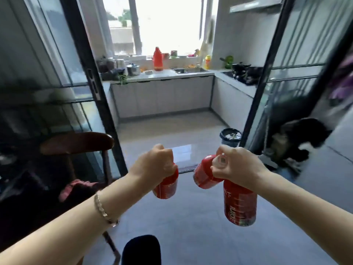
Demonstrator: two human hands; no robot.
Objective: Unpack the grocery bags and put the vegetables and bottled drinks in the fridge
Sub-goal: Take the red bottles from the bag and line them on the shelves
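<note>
My left hand (154,163) grips the neck of one red bottled drink (165,186), which hangs below my fist. In my right hand (233,167) are two red bottles held by their tops: one (205,175) tilts left, the other (239,205) hangs straight down with white lettering on its label. Both hands are held out in front of me over the grey floor, facing the kitchen doorway. No fridge or grocery bag is visible.
Black-framed glass sliding doors (99,104) flank the doorway. A wooden chair (76,142) stands at the left. A bin (230,136) sits by the right door frame, a black-and-white cat (301,136) beyond it. The kitchen counter (162,75) carries a tall red bottle (158,59).
</note>
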